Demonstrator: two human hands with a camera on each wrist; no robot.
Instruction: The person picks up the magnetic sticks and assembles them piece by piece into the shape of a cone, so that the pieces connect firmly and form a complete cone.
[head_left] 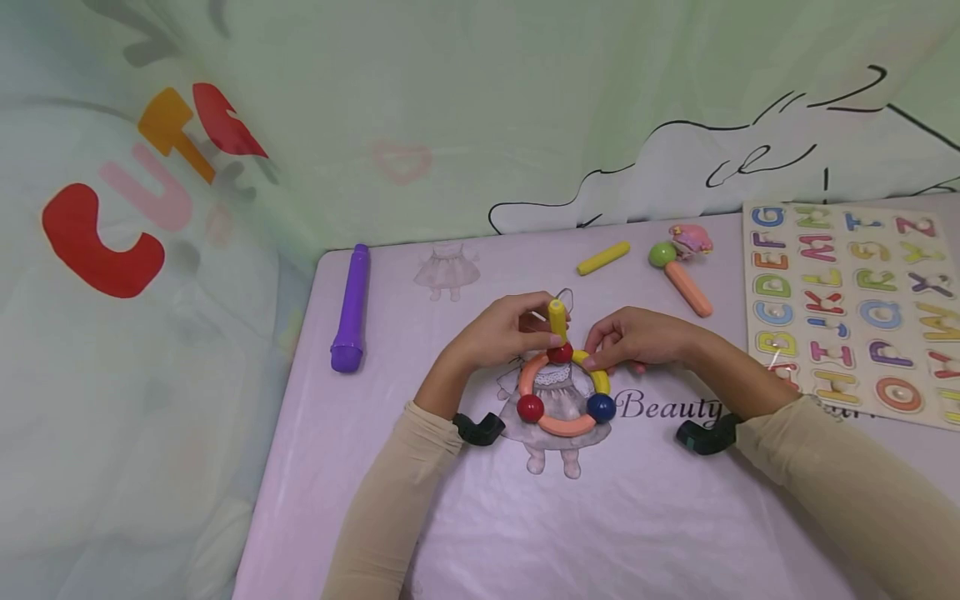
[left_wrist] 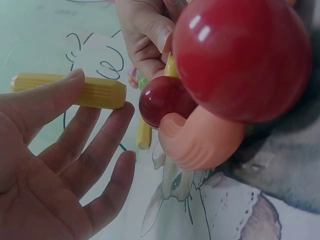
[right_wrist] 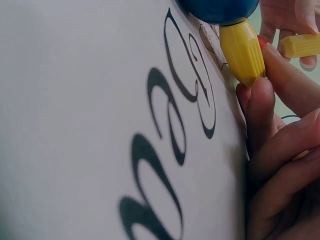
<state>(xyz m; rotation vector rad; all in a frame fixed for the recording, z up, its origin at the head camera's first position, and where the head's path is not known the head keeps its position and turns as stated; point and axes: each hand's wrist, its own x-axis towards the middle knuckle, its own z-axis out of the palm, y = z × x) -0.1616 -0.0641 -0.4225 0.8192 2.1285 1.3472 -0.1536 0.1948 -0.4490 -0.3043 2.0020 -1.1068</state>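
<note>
A ring of curved rods and balls lies on the printed cloth: two orange rods (head_left: 567, 427), a yellow curved rod (head_left: 602, 381), red balls (head_left: 530, 408) and a blue ball (head_left: 601, 407). My left hand (head_left: 513, 329) pinches a straight yellow stick (left_wrist: 100, 91) between thumb and fingertips; it stands just by the ring's top red ball (left_wrist: 167, 101). In the left wrist view a gap shows between stick and ball. With thumb and finger my right hand (head_left: 645, 337) pinches the yellow curved rod (right_wrist: 243, 54) on the ring's right side.
Behind the hands lie another yellow stick (head_left: 603, 258), an orange stick (head_left: 688, 289) with a green ball (head_left: 663, 254), and a small pink toy (head_left: 691, 240). A purple toy microphone (head_left: 351, 308) lies at the left. On the right is an alphabet board (head_left: 855, 317). Curtains hang behind and left.
</note>
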